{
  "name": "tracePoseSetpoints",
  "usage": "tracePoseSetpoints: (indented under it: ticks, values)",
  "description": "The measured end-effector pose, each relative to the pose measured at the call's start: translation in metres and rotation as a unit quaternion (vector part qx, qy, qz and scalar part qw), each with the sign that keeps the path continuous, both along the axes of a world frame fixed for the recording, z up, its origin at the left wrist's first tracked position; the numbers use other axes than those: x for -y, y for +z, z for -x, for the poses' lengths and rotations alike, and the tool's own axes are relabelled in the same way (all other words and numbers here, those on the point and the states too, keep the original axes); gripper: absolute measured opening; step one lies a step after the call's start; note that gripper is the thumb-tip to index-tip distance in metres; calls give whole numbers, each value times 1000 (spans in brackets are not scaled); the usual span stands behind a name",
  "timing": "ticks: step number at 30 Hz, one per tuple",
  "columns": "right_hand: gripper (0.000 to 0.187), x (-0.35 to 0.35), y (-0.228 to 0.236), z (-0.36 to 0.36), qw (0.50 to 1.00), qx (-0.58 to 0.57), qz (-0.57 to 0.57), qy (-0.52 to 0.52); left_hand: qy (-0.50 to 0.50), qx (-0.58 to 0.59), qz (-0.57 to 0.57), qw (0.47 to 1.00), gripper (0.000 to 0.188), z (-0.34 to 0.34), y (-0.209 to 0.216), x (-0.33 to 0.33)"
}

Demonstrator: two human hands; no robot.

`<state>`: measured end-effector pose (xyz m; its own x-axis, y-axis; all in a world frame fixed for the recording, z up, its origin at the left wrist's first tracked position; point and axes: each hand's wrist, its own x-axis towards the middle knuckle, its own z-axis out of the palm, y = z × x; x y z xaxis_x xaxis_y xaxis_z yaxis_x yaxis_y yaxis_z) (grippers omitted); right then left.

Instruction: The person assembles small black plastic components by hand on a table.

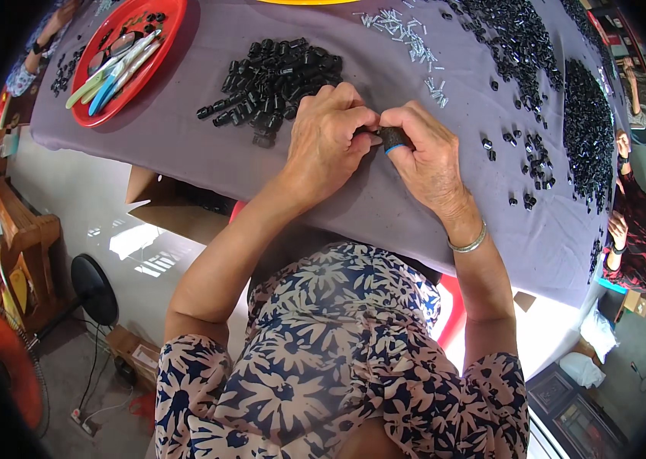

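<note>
My left hand (329, 139) and my right hand (428, 159) meet over the near part of the cloth-covered table, fingertips pinched close together. Whatever sits between them is too small and too covered by the fingers to make out. On my right thumb is a black finger cot (395, 139) with a blue edge. Just beyond my left hand lies a heap of small black plastic parts (281, 80). Farther off, past both hands, small clear pins (407, 34) are scattered on the cloth.
A red tray (175, 34) at the far left holds several tools with green, blue and white handles (116, 76). More small black pieces (525, 57) spread over the right side of the purple-grey tablecloth (476, 229). Other people sit at the left and right edges. A cardboard box (174, 206) stands below the table.
</note>
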<state>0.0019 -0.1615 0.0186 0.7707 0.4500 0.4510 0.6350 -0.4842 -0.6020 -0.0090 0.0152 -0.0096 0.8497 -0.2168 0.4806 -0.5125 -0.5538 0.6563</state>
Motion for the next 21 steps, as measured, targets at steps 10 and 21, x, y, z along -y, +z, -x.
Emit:
tracePoseSetpoints:
  ticks: [10, 21]
  values:
    - [27, -2, 1, 1, 1000, 21, 23, 0, -5, -7, -17, 1000, 19, 1, 1, -2]
    - [27, -6, -5, 0, 1000, 23, 8, -6, -28, 18, -8, 999, 17, -2, 6, -3]
